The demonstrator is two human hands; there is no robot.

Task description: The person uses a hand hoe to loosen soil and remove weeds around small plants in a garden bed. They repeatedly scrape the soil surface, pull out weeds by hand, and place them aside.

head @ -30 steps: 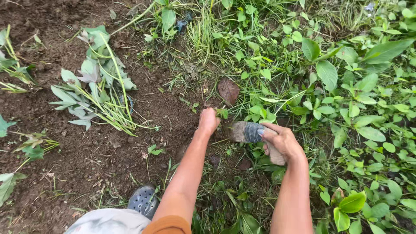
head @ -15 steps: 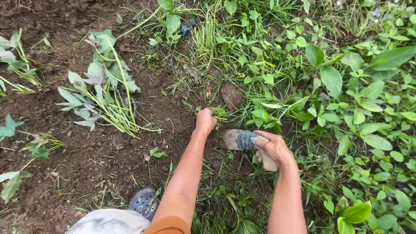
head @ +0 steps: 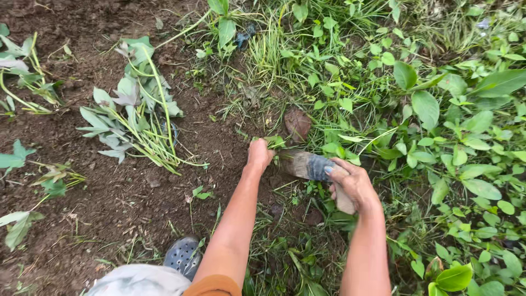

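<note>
My left hand [head: 258, 153] is closed around a small clump of green weeds [head: 275, 141] at the edge of the bare soil. My right hand [head: 353, 183] grips the wooden handle of a short digging tool [head: 309, 166]. Its muddy blade points left toward the weeds, low over the ground just beside my left hand. A brown dead leaf [head: 297, 124] lies just beyond the blade.
A pile of pulled leafy stems [head: 137, 112] lies on the dark soil at left. Smaller pulled plants [head: 24, 71] lie at the far left. Dense green weeds and grass [head: 438, 109] cover the right side. My grey perforated shoe [head: 183, 255] shows at the bottom.
Both hands have stayed close together at the same spot. The right hand and tool have shifted slightly toward the left hand, which keeps its hold on the weeds.
</note>
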